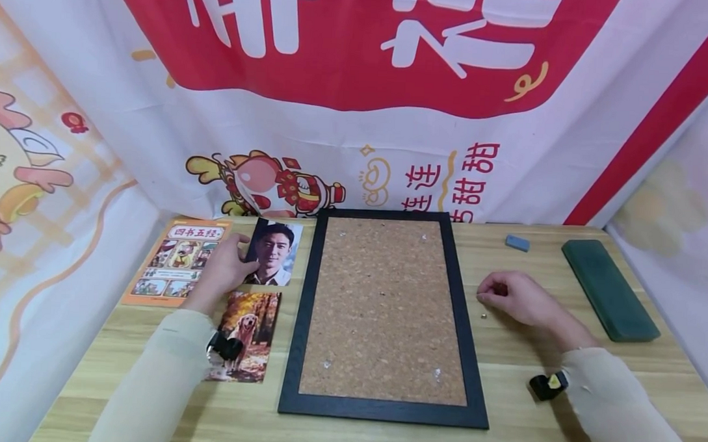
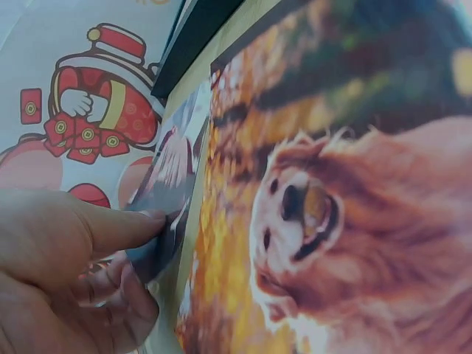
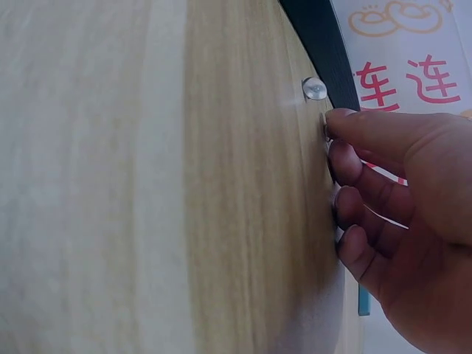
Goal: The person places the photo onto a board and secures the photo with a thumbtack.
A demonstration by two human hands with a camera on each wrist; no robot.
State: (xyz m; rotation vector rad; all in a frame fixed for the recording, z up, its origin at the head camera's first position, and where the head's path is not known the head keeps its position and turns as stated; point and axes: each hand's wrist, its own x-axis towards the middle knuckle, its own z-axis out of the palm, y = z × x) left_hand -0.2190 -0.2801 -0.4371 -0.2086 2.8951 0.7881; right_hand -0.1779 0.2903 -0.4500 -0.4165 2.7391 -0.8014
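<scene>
My left hand (image 1: 226,265) pinches the left edge of a portrait photo (image 1: 277,254), its thumb on the printed face in the left wrist view. Just below lies a dog photo (image 1: 259,335), large in the left wrist view. On the right, my right hand (image 1: 518,298) rests low over the table with fingers curled. At its thumb tip the right wrist view shows the thin edge of a small metal piece, apparently a thumbtack (image 3: 325,127), mostly hidden. Another silver thumbtack (image 3: 314,88) lies beside that hand. Between the hands lies a black-framed cork board (image 1: 385,326).
An orange booklet (image 1: 152,298) lies at the left, partly behind the left arm. Toward the back right are a small blue block (image 1: 517,243) and a long dark green case (image 1: 609,288). Several shiny spots dot the cork. A printed cloth (image 1: 357,130) hangs behind the table.
</scene>
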